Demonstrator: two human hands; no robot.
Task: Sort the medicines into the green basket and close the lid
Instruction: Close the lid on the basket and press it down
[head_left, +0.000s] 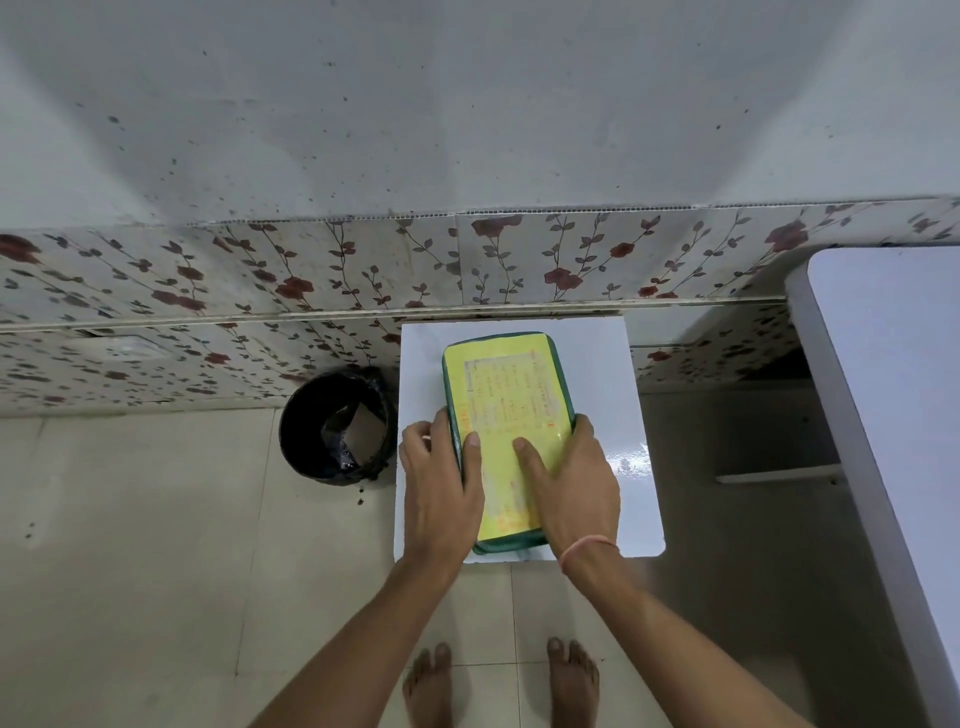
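The green basket (506, 546) stands on a small white table (623, 415). Its lid (506, 400), covered with a yellow printed sheet, lies flat on top. My left hand (441, 483) grips the basket's left edge, thumb on the lid and fingers down the side. On the right, my right hand (571, 483) holds the edge the same way, thumb pressed on the yellow sheet. No medicines show; the lid hides the inside of the basket.
A black bin (335, 423) lined with a bag stands on the tiled floor left of the table. A larger white table (883, 389) fills the right side. A flowered tile wall runs behind. My bare feet (498, 680) are below.
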